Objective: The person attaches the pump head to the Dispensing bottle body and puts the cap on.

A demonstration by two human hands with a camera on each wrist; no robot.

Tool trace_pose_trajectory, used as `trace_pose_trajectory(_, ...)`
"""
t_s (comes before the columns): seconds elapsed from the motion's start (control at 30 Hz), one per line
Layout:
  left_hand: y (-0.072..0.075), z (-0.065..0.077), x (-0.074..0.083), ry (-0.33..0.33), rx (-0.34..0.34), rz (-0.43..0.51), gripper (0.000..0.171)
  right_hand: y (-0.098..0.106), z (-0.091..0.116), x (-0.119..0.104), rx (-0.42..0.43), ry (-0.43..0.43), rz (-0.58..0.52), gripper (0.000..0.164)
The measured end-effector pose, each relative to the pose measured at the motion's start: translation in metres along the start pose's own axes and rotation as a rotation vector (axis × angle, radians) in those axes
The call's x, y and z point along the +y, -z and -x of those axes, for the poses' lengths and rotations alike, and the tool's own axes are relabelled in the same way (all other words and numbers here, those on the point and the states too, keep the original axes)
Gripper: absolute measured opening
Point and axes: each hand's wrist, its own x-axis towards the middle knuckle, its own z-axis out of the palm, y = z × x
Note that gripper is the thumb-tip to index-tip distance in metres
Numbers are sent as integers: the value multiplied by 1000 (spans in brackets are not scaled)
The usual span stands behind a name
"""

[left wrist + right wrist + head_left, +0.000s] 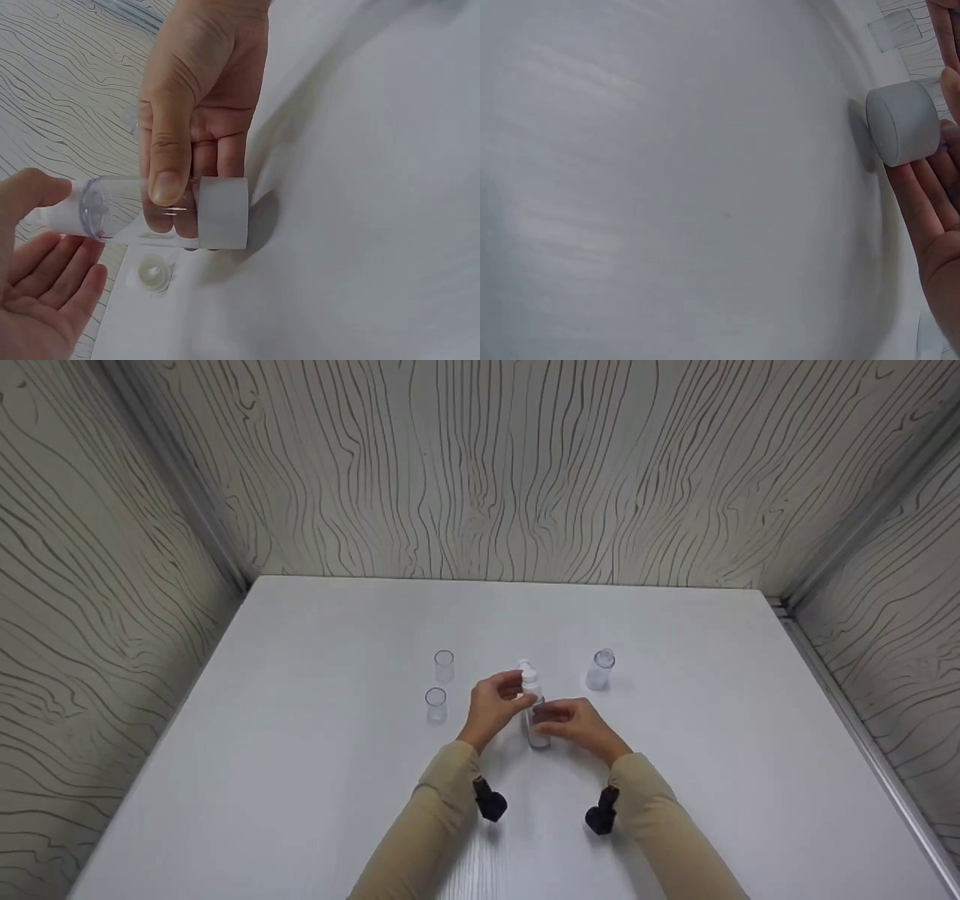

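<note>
A clear pump bottle (161, 238) with a frosted base (907, 124) is held between both hands, close over the white table. My left hand (495, 706) pinches the white pump top (529, 684) at the bottle's upper end, thumb on one side and fingers on the other. Lower down, my right hand (581, 726) grips the clear body, its thumb (169, 150) lying across the front. The bottle lies sideways across the left wrist view, its top toward the left hand. Behind it on the table stands another white piece (153, 274), mostly covered in the head view.
Two clear cups (444, 666) (436, 705) stand left of the hands. A clear bottle (599, 671) with a small part at its mouth stands to the right. Wood-grain panels (480, 472) enclose the table (300, 810) at the back and sides.
</note>
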Motion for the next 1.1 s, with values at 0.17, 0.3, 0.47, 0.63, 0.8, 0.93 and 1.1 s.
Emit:
trace_pose_trajectory(0.17, -1, 0, 0, 40, 53, -2, 52, 1, 2, -3, 1, 12, -6, 48)
trace_pose_trajectory(0.3, -2, 0, 3, 22, 105, -1, 50, 1, 0, -3, 5, 30, -2, 46)
trace_pose_trajectory(0.47, -4, 0, 3, 1, 141, 5, 46, 0, -1, -2, 6, 38, -6, 45)
trace_pose_trajectory(0.63, -5, 1, 4, -5, 147, 0, 44, 0, -1, -1, 14, 43, 20, 44)
trace_pose_trajectory(0.8, -5, 0, 4, -10, 148, -8, 41, 0, -1, -1, 19, 60, 35, 43)
trace_pose_trajectory(0.93, -5, -1, 4, -13, 144, -8, 40, 0, -1, 0, 15, 82, 30, 43)
trace_pose_trajectory(1.1, -4, -1, 4, -7, 122, 1, 41, -1, -2, 3, 12, 86, 9, 43)
